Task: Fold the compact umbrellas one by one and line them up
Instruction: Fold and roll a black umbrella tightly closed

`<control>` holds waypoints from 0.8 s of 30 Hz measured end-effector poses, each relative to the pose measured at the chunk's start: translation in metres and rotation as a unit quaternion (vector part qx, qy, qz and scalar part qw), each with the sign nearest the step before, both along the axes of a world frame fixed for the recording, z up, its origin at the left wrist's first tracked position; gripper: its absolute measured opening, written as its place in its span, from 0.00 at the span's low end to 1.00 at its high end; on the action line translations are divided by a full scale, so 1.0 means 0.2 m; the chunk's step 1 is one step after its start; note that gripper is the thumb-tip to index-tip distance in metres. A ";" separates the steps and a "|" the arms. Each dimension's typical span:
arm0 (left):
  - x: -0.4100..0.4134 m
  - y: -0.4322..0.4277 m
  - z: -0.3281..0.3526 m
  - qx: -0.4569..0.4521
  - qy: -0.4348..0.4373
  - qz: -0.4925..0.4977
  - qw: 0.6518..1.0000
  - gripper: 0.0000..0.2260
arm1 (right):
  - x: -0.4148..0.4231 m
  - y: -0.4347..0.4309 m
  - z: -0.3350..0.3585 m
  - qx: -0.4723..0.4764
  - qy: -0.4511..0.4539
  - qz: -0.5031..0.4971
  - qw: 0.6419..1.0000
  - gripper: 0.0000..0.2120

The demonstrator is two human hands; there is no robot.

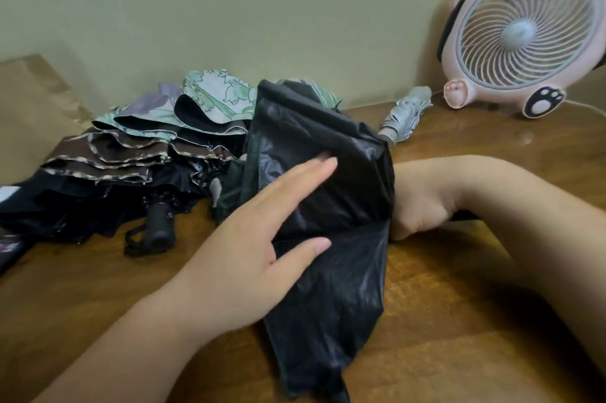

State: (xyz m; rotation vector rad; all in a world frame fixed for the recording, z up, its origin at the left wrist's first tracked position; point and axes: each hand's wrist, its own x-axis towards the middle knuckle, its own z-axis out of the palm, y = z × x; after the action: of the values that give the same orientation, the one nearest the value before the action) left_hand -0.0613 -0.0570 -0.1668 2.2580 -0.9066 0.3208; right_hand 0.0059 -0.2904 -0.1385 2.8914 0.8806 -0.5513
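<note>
A black compact umbrella (331, 192) stands loosely collapsed in the middle of the wooden table (459, 320), its canopy hanging in folds. My left hand (259, 232) lies flat against the canopy's left side with straight fingers. My right hand (416, 206) grips the umbrella from the right, fingers curled around a dark part of it, likely the handle, mostly hidden. A pile of unfolded umbrellas lies at the left: a brown one (108, 156), a floral green one (210, 101) and a black one with a strapped handle (157, 222). A silver folded umbrella (406, 114) lies behind.
A pink desk fan (524, 32) stands at the back right against the wall, with a thin cable running right. A brown paper sheet (29, 107) leans at the back left. Bare wood shows in front and to the right of the held umbrella.
</note>
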 end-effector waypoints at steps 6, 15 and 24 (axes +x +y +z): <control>-0.01 -0.02 0.03 0.189 -0.185 0.024 0.964 0.21 | -0.03 -0.01 0.03 -0.032 -0.054 0.087 0.994 0.10; 0.09 0.02 -0.02 0.299 -0.072 0.138 0.942 0.33 | 0.05 0.01 -0.05 -0.037 -0.241 -0.042 0.969 0.13; 0.06 0.04 0.04 0.276 -0.156 0.187 0.930 0.40 | 0.03 0.03 -0.05 0.000 -0.298 -0.009 0.955 0.11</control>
State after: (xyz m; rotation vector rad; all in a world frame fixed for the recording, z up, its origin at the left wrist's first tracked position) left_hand -0.0488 -0.0494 -0.1580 2.9720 -0.7820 0.6817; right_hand 0.0127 -0.2852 -0.1491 2.7922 0.7443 0.3181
